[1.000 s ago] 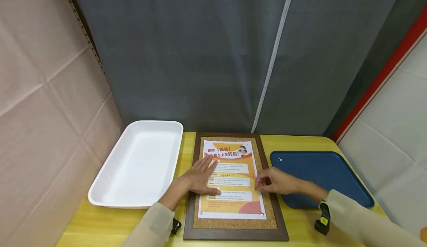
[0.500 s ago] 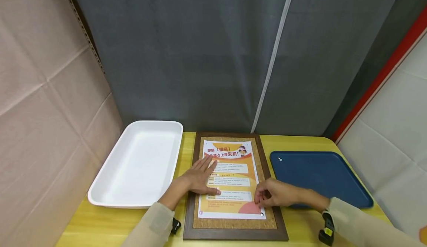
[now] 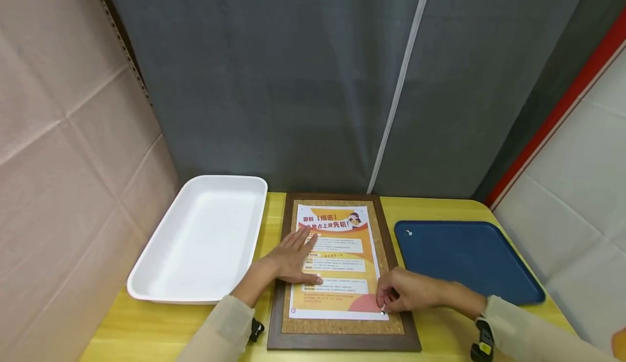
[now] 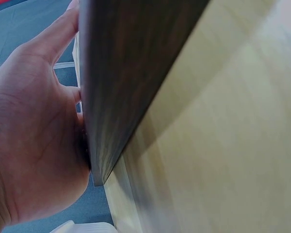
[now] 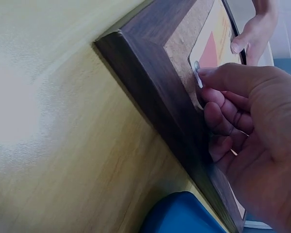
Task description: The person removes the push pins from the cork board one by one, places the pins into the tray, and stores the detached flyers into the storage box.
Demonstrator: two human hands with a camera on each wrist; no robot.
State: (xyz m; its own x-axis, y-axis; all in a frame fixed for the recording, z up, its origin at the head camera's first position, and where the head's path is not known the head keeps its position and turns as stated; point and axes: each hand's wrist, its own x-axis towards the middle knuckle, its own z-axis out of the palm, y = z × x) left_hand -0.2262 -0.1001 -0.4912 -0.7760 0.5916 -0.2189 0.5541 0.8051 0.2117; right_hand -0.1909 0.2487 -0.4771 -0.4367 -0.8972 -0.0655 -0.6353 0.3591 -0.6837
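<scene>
A printed orange and white poster [image 3: 337, 291] lies on a cork board [image 3: 342, 326] with a dark wooden frame. My left hand [image 3: 292, 258] rests flat on the poster's left side, fingers spread; in the left wrist view its palm edge comes past the frame [image 4: 104, 107]. At the poster's lower right corner my right hand [image 3: 403, 291] pinches a small silvery push pin [image 5: 198, 73] between thumb and forefinger, the other fingers curled in. The pin's point is hidden.
A blue tray [image 3: 469, 258] lies to the right, with small silvery pins [image 3: 409, 232] near its upper left corner. On the left stands a white tray [image 3: 210, 231]. Both share the yellow wooden table [image 3: 122, 329] with a grey curtain [image 3: 274, 79] behind.
My right hand has moved down along the poster's right edge to the push pin at the lower right corner and taken hold of it. The left hand has stayed in place.
</scene>
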